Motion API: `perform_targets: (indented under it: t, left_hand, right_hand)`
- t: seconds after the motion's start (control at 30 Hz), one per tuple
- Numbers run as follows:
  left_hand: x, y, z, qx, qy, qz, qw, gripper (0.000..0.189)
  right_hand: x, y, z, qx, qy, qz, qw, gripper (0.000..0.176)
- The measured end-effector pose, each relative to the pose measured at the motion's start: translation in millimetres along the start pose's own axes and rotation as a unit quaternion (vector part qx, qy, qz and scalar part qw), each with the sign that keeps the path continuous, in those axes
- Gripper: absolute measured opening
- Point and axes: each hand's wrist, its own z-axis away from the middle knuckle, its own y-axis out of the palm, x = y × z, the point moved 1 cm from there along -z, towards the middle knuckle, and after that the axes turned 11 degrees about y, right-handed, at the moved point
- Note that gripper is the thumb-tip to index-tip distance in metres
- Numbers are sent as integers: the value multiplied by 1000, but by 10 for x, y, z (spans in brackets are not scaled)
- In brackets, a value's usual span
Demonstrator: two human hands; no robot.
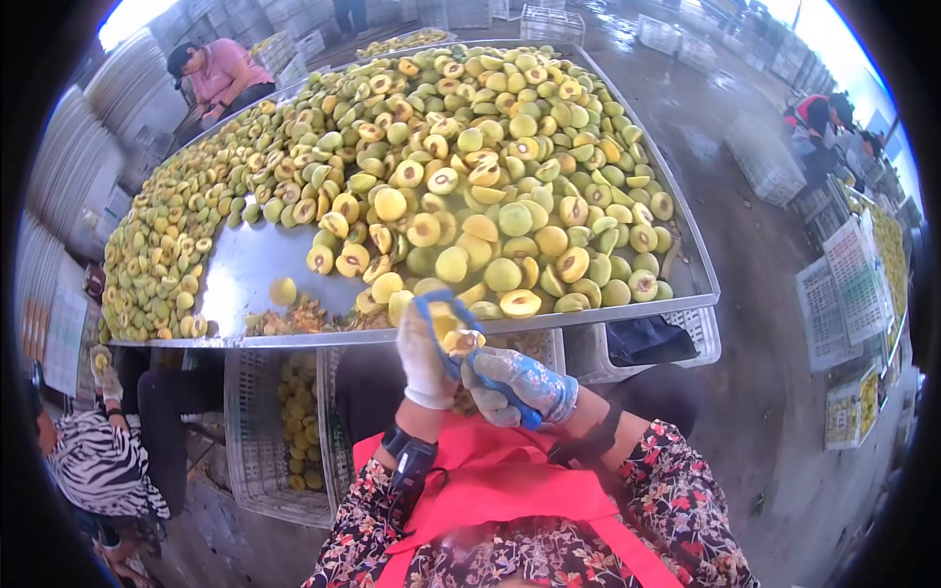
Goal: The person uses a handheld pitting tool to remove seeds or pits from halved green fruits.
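My left hand, in a white glove with blue at the fingers, is closed around a yellow halved apricot-like fruit just in front of the tray's near edge. Beside it my right hand, in a grey glove with a blue patterned back, grips a blue-handled tool. The handle's end sticks out below the fingers; the working end is hidden at the fruit. Past both hands, halved green-yellow fruits lie heaped on a metal tray, many showing their brown stones or hollows.
Brown scraps lie at the tray's near edge. Below stand a white crate of fruit and a crate with a black bag. A person in pink sits far left; another in zebra print works near left. More crates stand right.
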Motion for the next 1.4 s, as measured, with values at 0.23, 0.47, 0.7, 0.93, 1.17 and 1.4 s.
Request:
perform_targets:
  t: [0.23,0.47,0.7,0.93,1.17,1.4]
  left_hand:
    - [-1164,-1375,-78,-62,136,-367,918,31]
    - [-1899,-2073,68,-23,141,-827,543,74]
    - [-737,-359,-674,273,148,-776,550,76]
    - [-320,43,-1096,358,54,-796,486,82]
    - [-283,-420,-898,280,168,-800,504,61]
    - [-238,-396,-881,283,197,-794,502,64]
  right_hand:
    - [-33,-294,66,-202,-29,530,823,41]
    - [-43,-650,77,-189,51,687,700,49]
    - [984,-890,820,-338,-203,667,632,43]
    - [2226,-2050,1855,-652,-108,482,576,52]
    - [2572,-2793,1152,-622,-20,658,424,51]
    - [2330,-2055,662,-523,-149,487,684,53]
